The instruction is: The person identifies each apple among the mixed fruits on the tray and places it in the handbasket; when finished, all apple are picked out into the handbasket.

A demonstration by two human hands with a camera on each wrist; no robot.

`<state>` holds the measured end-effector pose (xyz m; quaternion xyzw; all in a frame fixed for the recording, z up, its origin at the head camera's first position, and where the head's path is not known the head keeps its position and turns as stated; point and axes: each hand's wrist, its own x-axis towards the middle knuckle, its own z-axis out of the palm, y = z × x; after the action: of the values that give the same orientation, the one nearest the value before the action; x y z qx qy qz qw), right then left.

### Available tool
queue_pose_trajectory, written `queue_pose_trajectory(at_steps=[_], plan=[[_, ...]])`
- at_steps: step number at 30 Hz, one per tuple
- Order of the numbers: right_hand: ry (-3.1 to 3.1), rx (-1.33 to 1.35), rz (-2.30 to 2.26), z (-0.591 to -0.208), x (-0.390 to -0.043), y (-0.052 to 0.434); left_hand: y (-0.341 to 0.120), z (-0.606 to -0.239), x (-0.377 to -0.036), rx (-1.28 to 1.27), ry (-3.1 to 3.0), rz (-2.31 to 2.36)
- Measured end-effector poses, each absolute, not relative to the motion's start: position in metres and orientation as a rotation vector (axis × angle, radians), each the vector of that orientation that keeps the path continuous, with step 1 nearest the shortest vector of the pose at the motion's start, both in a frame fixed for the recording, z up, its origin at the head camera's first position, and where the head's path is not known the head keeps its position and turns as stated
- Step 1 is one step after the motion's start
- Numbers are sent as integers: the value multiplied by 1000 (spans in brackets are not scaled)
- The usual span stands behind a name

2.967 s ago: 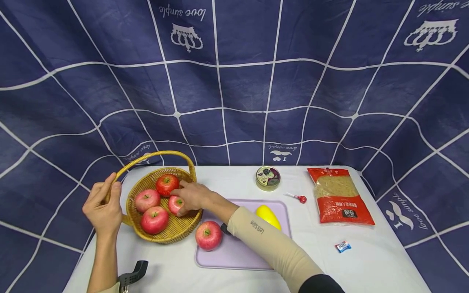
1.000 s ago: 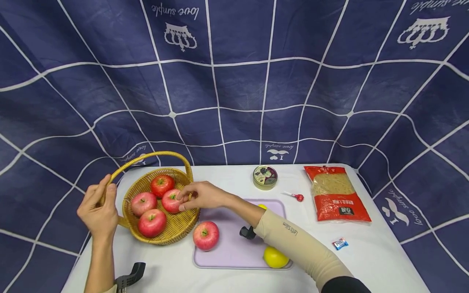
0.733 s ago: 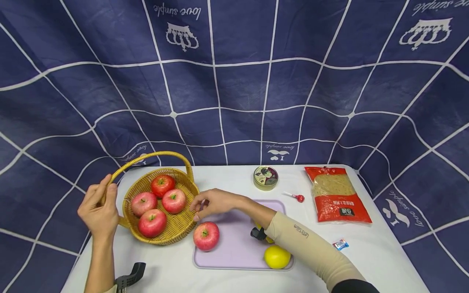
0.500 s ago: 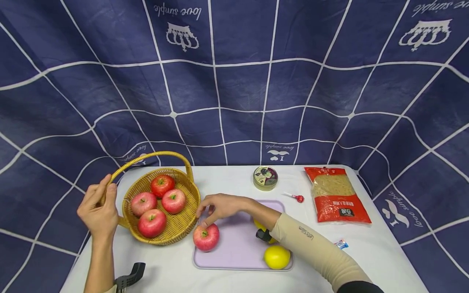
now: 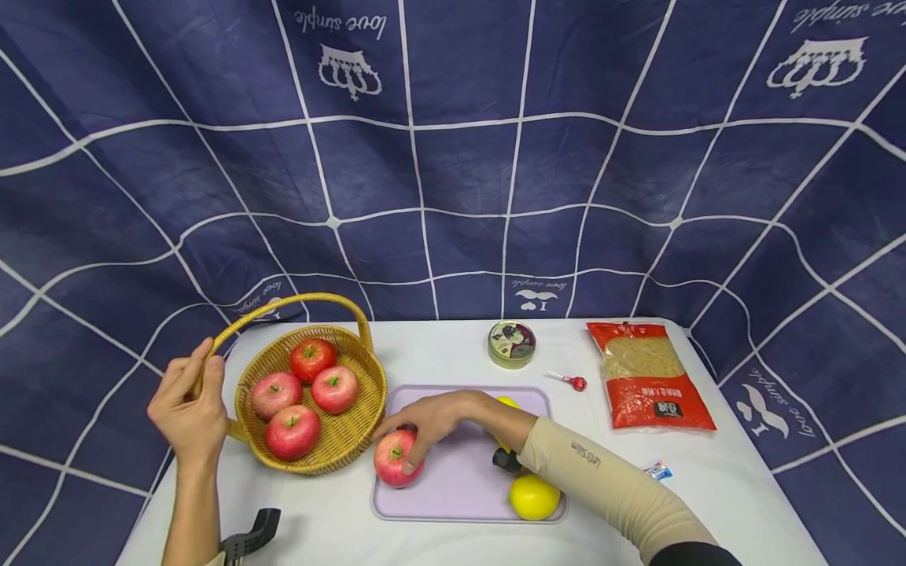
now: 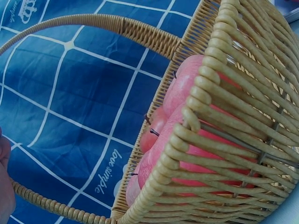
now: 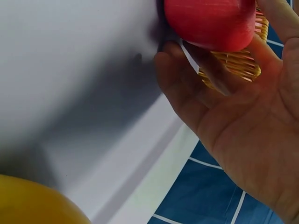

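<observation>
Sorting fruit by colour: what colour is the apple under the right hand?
Red apple; the head view shows it best.

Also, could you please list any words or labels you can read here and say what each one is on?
"love simple": backdrop cloth, upside down at the top.
"Let's Slim": sleeve of the right arm.
Red noodle packet, round tin, small candy wrapper: print too small to read.

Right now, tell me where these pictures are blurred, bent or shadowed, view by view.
Head view: sharp and evenly lit, but the backdrop grid lines bow, a wide-lens bend. Left wrist view: basket weave crisp up close, apples behind it clear. Right wrist view: apple and right hand soft, the lemon a blur, a dark shadow across the board.
</observation>
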<state>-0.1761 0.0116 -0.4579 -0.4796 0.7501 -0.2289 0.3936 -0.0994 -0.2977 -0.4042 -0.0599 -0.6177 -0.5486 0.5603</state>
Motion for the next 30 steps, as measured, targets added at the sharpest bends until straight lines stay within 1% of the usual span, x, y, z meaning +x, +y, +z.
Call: queue_pose_trajectory(at_steps=[9, 17, 30], plan=[[1825, -1193, -646, -462, -174, 11, -296, -403, -99, -142, -1465, -1288], [1861, -1271, -621, -465, -170, 10, -297, -403, -99, -138, -1467, -1293], [1885, -1312, -649, -466, -167, 11, -299, -406, -99, -130, -1472, -1283]])
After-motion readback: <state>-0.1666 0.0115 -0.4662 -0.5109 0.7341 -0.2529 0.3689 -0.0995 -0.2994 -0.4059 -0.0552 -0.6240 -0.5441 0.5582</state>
